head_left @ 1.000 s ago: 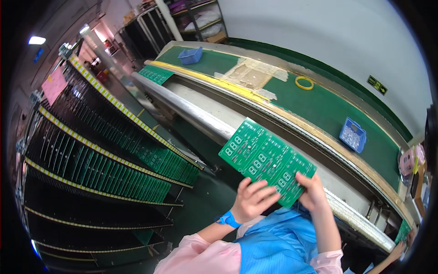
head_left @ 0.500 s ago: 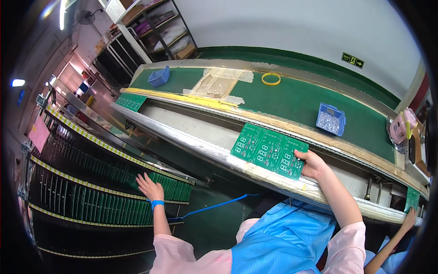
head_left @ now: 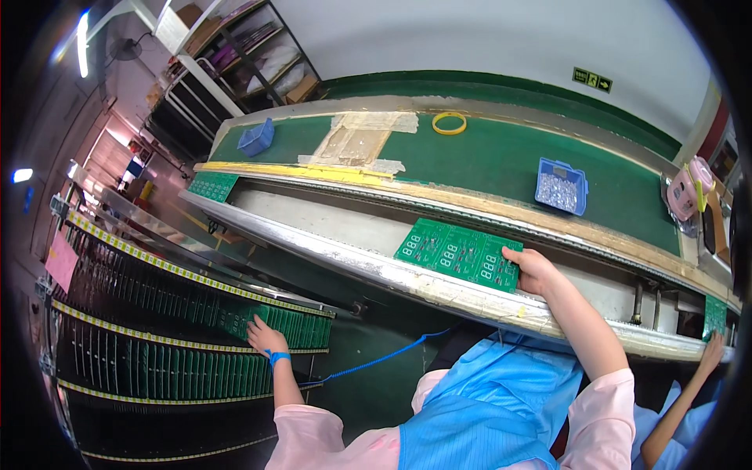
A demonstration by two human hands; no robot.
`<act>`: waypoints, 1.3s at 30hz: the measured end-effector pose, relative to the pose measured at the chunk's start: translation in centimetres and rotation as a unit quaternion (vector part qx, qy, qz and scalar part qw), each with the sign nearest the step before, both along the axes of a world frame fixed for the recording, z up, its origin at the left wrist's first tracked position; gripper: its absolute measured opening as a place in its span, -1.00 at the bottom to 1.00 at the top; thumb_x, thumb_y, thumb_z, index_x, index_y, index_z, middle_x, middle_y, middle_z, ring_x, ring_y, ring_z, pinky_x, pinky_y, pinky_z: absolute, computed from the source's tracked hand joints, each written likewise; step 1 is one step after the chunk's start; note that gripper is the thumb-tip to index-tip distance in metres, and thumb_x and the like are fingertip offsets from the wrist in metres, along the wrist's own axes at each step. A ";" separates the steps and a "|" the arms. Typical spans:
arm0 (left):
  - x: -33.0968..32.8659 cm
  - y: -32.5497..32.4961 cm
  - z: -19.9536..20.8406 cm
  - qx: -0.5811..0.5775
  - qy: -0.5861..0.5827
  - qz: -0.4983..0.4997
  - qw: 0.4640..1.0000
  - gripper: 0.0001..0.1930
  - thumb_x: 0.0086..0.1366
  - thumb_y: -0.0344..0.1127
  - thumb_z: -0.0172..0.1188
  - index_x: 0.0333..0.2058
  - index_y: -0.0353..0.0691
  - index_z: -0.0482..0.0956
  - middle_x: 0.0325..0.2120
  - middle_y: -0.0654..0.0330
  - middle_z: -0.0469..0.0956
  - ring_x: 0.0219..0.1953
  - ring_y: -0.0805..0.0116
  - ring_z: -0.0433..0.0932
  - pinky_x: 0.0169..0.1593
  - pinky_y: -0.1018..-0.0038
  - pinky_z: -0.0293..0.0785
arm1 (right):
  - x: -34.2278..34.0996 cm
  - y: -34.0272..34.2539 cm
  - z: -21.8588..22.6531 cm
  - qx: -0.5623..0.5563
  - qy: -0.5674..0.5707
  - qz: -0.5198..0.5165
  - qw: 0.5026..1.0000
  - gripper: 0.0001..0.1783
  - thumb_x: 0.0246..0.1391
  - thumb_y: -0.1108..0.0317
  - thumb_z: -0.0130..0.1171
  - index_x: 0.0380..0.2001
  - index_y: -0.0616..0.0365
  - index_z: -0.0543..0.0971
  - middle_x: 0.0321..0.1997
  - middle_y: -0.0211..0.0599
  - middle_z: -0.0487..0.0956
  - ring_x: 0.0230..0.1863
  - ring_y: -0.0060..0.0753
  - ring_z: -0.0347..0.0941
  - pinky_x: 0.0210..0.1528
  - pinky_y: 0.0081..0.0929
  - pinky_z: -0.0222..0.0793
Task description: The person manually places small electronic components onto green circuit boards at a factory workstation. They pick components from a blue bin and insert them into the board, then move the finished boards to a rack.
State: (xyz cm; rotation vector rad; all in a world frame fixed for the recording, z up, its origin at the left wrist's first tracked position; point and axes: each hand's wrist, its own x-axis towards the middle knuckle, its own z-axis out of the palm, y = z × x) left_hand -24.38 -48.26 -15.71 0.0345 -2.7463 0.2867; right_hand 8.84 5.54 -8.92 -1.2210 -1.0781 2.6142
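My right hand (head_left: 534,269) grips the right end of a green circuit board panel (head_left: 458,254), which lies over the metal trough beside the green conveyor belt (head_left: 501,160). My left hand (head_left: 264,337) reaches down to the rack (head_left: 157,329) at my left and touches the upright green boards (head_left: 301,329) slotted in its upper row. A blue wrist strap with a coiled blue cord (head_left: 376,360) sits on my left wrist.
On the belt stand a blue bin of small parts (head_left: 561,186), a second blue bin (head_left: 256,137), a yellow tape ring (head_left: 450,123) and taped cardboard (head_left: 360,141). Another green board (head_left: 211,186) lies at the trough's left end. Another person's hand (head_left: 711,348) reaches in at right.
My left hand let go of the board panel and dropped to the rack of boards. My right hand carried the panel down onto the trough by the belt.
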 end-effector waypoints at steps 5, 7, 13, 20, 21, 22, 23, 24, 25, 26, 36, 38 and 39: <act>2.7 -1.8 1.1 0.061 -0.013 -0.071 0.996 -0.22 0.00 -0.66 0.23 0.25 -0.15 0.27 0.23 0.01 0.34 0.22 0.03 0.36 0.28 0.19 0.28 | 0.1 -0.3 1.2 -0.014 0.049 0.023 0.998 -0.70 0.35 0.25 0.01 0.08 0.08 0.44 0.00 -0.27 0.56 -0.04 -0.37 0.54 0.02 -0.26 0.52; 3.1 -2.0 0.8 0.114 -0.020 -0.114 0.987 -0.23 0.01 -0.71 0.16 0.26 -0.19 0.26 0.24 -0.02 0.33 0.23 -0.02 0.35 0.28 0.19 0.29 | 0.3 0.0 1.1 -0.065 0.099 0.025 0.993 -0.66 0.37 0.27 -0.03 0.13 0.13 0.40 0.07 -0.23 0.52 0.03 -0.31 0.52 0.15 -0.20 0.47; 4.6 -4.4 0.0 0.162 0.004 -0.167 0.973 -0.30 0.06 -0.76 0.03 0.24 -0.32 0.25 0.29 -0.11 0.24 0.33 -0.10 0.22 0.36 0.18 0.22 | 0.2 -1.3 2.9 -0.085 0.158 0.002 0.984 -0.61 0.35 0.31 -0.01 0.18 0.19 0.35 0.09 -0.22 0.52 0.06 -0.28 0.52 0.17 -0.16 0.47; 4.7 -4.8 -1.8 0.226 0.039 -0.193 0.954 -0.45 0.15 -0.54 0.05 0.18 -0.41 0.34 0.30 -0.18 0.21 0.35 -0.13 0.18 0.40 0.16 0.12 | 0.2 -1.3 2.5 0.001 0.133 -0.019 0.991 -0.62 0.35 0.30 0.02 0.16 0.15 0.37 0.06 -0.28 0.54 0.02 -0.35 0.54 0.06 -0.20 0.55; 4.5 -5.1 -2.5 0.235 0.083 -0.191 0.949 -0.48 0.22 -0.39 0.11 0.17 -0.40 0.38 0.24 -0.16 0.29 0.32 -0.07 0.24 0.35 0.16 0.19 | 0.0 -1.4 2.3 0.010 0.127 -0.023 0.992 -0.64 0.35 0.29 0.01 0.15 0.13 0.37 0.05 -0.30 0.54 -0.01 -0.37 0.55 0.01 -0.20 0.58; 4.5 -5.1 -2.7 0.331 0.104 -0.121 0.930 -0.47 0.22 -0.36 0.13 0.17 -0.41 0.38 0.21 -0.14 0.33 0.28 -0.04 0.29 0.33 0.18 0.21 | -0.2 -1.5 2.3 0.019 0.120 -0.028 0.992 -0.66 0.35 0.29 0.01 0.14 0.11 0.38 0.03 -0.32 0.55 -0.04 -0.39 0.56 -0.04 -0.19 0.60; 4.3 -5.4 -2.9 0.421 0.124 -0.048 0.897 -0.46 0.22 -0.34 0.15 0.17 -0.42 0.37 0.17 -0.12 0.36 0.24 -0.01 0.33 0.31 0.20 0.24 | -0.3 -1.8 2.6 0.024 0.112 -0.021 0.993 -0.66 0.35 0.29 0.02 0.13 0.10 0.38 0.02 -0.34 0.55 -0.05 -0.42 0.56 -0.04 -0.22 0.60; 4.2 -5.6 -3.1 0.505 0.142 0.025 0.851 -0.45 0.22 -0.32 0.17 0.17 -0.43 0.37 0.14 -0.11 0.40 0.21 0.02 0.38 0.30 0.21 0.26 | -0.5 -2.0 2.8 0.036 0.109 -0.023 0.993 -0.66 0.35 0.29 0.03 0.13 0.10 0.38 0.01 -0.34 0.56 -0.05 -0.43 0.56 -0.05 -0.23 0.60; 3.3 -6.4 -2.6 0.642 0.119 0.082 0.753 -0.43 0.27 -0.14 0.25 0.13 -0.41 0.41 0.06 -0.09 0.44 0.07 0.09 0.49 0.18 0.23 0.40 | -0.7 -2.1 3.0 0.048 0.106 -0.024 0.993 -0.67 0.35 0.29 0.03 0.13 0.10 0.39 0.00 -0.35 0.56 -0.06 -0.43 0.56 -0.05 -0.24 0.60; 3.3 -5.8 -3.0 0.712 0.098 0.105 0.687 -0.44 0.28 -0.09 0.25 0.10 -0.41 0.43 0.03 -0.08 0.46 0.02 0.10 0.51 0.12 0.24 0.45 | -0.6 -2.0 3.0 0.062 0.098 -0.026 0.993 -0.67 0.35 0.29 0.03 0.12 0.10 0.39 -0.01 -0.35 0.56 -0.06 -0.44 0.56 -0.05 -0.25 0.60; -0.1 -9.1 -3.8 0.959 -0.052 0.094 0.264 -0.80 0.32 -0.50 0.18 -0.09 -0.39 0.52 -0.16 0.10 0.58 -0.10 0.25 0.55 0.11 0.29 0.58 | -0.5 -2.2 4.4 0.126 -0.013 -0.004 0.992 -0.72 0.27 0.15 0.17 -0.07 0.05 0.55 -0.16 -0.44 0.61 -0.27 -0.60 0.53 -0.30 -0.53 0.50; 2.1 -8.7 -3.5 0.952 -0.106 0.071 0.278 -0.80 0.29 -0.56 0.15 -0.10 -0.35 0.53 -0.14 0.12 0.60 -0.09 0.25 0.57 0.10 0.28 0.57 | -0.9 -1.3 3.5 0.155 -0.046 0.054 0.985 -0.69 0.18 0.02 0.28 -0.25 0.03 0.59 -0.42 -0.58 0.54 -0.61 -0.76 0.19 -0.61 -0.67 0.02; 3.7 -8.7 -3.5 0.949 -0.133 0.042 0.283 -0.79 0.28 -0.57 0.15 -0.10 -0.33 0.53 -0.14 0.12 0.61 -0.09 0.26 0.58 0.10 0.28 0.57 | -1.4 -1.1 4.2 0.153 -0.057 0.080 0.983 -0.68 0.16 0.02 0.30 -0.29 0.03 0.58 -0.48 -0.61 0.50 -0.65 -0.78 0.09 -0.64 -0.66 -0.09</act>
